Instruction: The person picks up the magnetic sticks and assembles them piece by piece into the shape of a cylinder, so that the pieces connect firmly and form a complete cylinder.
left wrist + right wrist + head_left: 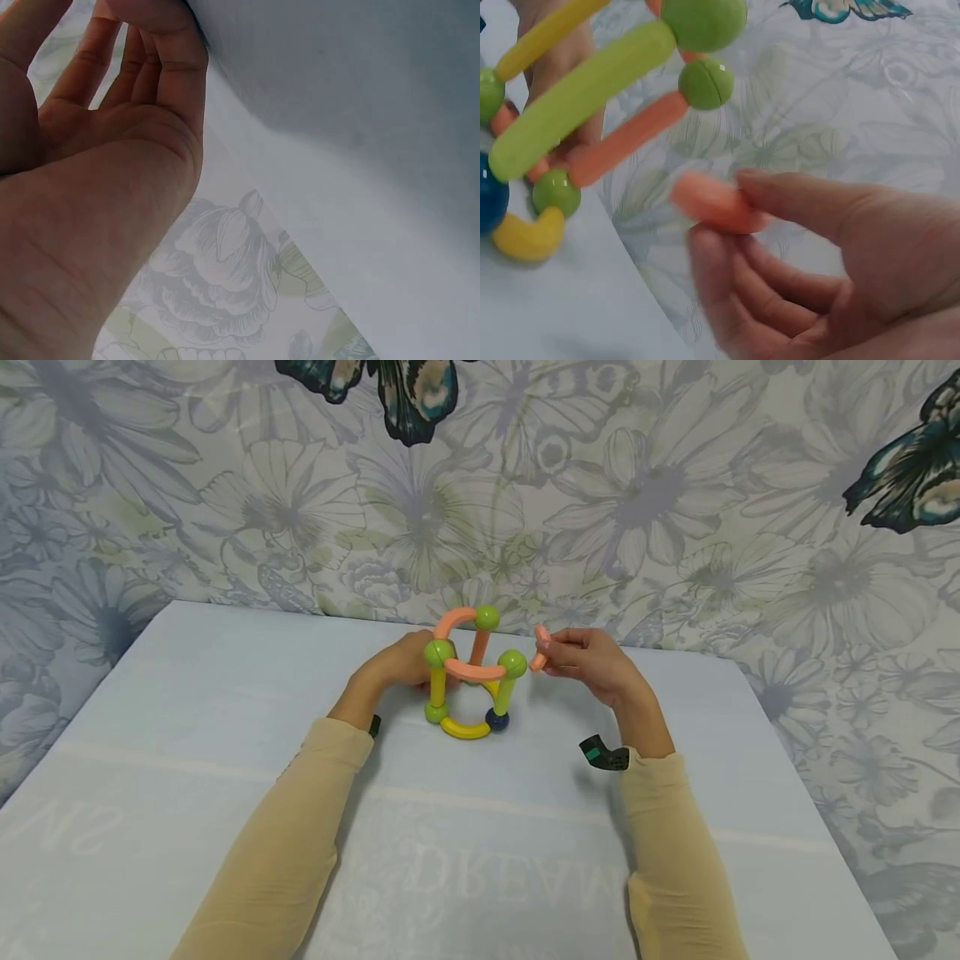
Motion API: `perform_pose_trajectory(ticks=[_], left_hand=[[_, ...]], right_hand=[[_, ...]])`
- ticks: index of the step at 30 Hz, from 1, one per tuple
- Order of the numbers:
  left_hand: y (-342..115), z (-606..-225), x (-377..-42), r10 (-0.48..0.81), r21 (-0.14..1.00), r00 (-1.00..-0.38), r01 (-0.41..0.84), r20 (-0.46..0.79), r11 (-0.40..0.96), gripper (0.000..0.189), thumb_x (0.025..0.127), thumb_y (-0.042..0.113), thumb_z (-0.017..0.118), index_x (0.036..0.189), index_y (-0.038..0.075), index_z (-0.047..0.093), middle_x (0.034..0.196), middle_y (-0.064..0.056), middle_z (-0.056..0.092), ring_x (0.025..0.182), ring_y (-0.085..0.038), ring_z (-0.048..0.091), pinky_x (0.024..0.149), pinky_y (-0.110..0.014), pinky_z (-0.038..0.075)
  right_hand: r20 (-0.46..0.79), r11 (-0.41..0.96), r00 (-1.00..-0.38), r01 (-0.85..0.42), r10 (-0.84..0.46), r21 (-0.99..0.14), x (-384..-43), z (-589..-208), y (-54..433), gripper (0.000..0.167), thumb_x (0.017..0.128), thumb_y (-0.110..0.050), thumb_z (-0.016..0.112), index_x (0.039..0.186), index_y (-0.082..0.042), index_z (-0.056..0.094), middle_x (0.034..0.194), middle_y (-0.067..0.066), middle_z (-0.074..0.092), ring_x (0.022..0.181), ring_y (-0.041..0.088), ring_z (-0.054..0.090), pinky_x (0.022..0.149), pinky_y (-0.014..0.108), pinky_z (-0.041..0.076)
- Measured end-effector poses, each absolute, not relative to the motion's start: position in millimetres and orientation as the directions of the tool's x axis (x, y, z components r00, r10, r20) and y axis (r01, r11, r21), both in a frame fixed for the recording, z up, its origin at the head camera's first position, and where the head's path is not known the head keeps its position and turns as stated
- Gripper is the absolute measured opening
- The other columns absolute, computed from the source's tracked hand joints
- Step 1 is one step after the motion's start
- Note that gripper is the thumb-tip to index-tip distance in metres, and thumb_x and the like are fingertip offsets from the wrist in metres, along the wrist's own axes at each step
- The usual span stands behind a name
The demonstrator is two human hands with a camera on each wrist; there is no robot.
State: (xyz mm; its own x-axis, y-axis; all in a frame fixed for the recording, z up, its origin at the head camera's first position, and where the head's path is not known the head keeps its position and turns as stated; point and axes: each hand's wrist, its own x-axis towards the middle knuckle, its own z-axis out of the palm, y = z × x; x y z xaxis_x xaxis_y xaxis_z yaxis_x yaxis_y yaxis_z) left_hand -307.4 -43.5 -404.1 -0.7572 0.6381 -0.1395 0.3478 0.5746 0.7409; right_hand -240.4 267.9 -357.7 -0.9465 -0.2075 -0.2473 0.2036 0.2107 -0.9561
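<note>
A ball-and-rod toy frame [476,672] stands on the table, with green balls and a dark blue ball [497,720] joining its rods. Curved orange rods form its top and a yellow curved rod [465,729] lies along its base. My left hand [405,660] grips the frame from its left and back side; its fingertips are hidden behind the rods. To the right of the frame, my right hand [588,662] pinches a short curved orange rod [721,204] between thumb and fingers. That rod is held apart from the frame, near its upper right green ball [512,663].
The white table [480,827] extends in front of the frame and to both sides. Close behind the table's back edge is a flower-patterned wall [645,502] with butterfly figures. A black wrist camera [603,754] juts from the right wrist.
</note>
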Motion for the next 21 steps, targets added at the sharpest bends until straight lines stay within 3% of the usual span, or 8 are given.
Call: perform_pose_trajectory(ticks=[3,4,6,14,21], left_hand=[[-41,-405,-309,0.645,0.731,-0.747,0.349,-0.16,0.586,0.032,0.095,0.033,0.075,0.124,0.021,0.065,0.07,-0.002,0.055,0.058,-0.018,0.048,0.058,-0.029,0.041],[-40,-406,-310,0.646,0.728,-0.745,0.349,-0.166,0.59,0.02,0.095,0.03,0.076,0.11,0.018,0.07,0.071,-0.002,0.057,0.06,-0.018,0.051,0.06,-0.03,0.043],[-39,-408,-311,0.652,0.725,-0.738,0.351,-0.176,0.593,0.014,0.093,0.025,0.077,0.085,0.015,0.07,0.073,-0.001,0.06,0.063,-0.019,0.054,0.062,-0.03,0.045],[-38,-408,-309,0.66,0.716,-0.731,0.368,-0.171,0.594,0.016,0.094,0.023,0.076,0.085,0.014,0.068,0.069,-0.001,0.056,0.061,-0.017,0.052,0.062,-0.031,0.045],[-38,-407,-305,0.659,0.756,-0.738,0.347,-0.145,0.555,0.014,0.099,0.026,0.071,0.098,0.012,0.075,0.086,-0.003,0.068,0.069,-0.02,0.054,0.065,-0.03,0.045]], right_hand=[[-0.227,0.106,-0.952,0.209,-0.203,-0.972,-238,-351,263,0.041,0.106,-0.023,0.066,0.133,0.007,0.061,0.099,0.001,0.077,0.099,0.015,0.073,0.089,0.023,0.059],[-0.224,0.079,-0.953,0.212,-0.202,-0.974,-237,-350,262,0.039,0.107,-0.022,0.065,0.133,0.007,0.061,0.098,0.001,0.077,0.097,0.014,0.073,0.087,0.022,0.059],[-0.224,0.05,-0.953,0.218,-0.202,-0.975,-236,-346,259,0.035,0.107,-0.02,0.063,0.131,0.005,0.063,0.097,0.001,0.077,0.093,0.014,0.072,0.083,0.021,0.059],[-0.205,0.05,-0.954,0.199,-0.217,-0.979,-229,-339,245,0.017,0.106,-0.019,0.066,0.107,-0.006,0.075,0.098,0.004,0.075,0.086,0.014,0.071,0.077,0.021,0.059],[-0.202,0.056,-0.953,0.194,-0.228,-0.979,-225,-339,234,0.016,0.105,-0.014,0.064,0.112,-0.004,0.074,0.099,0.004,0.074,0.077,0.012,0.07,0.074,0.022,0.059]])
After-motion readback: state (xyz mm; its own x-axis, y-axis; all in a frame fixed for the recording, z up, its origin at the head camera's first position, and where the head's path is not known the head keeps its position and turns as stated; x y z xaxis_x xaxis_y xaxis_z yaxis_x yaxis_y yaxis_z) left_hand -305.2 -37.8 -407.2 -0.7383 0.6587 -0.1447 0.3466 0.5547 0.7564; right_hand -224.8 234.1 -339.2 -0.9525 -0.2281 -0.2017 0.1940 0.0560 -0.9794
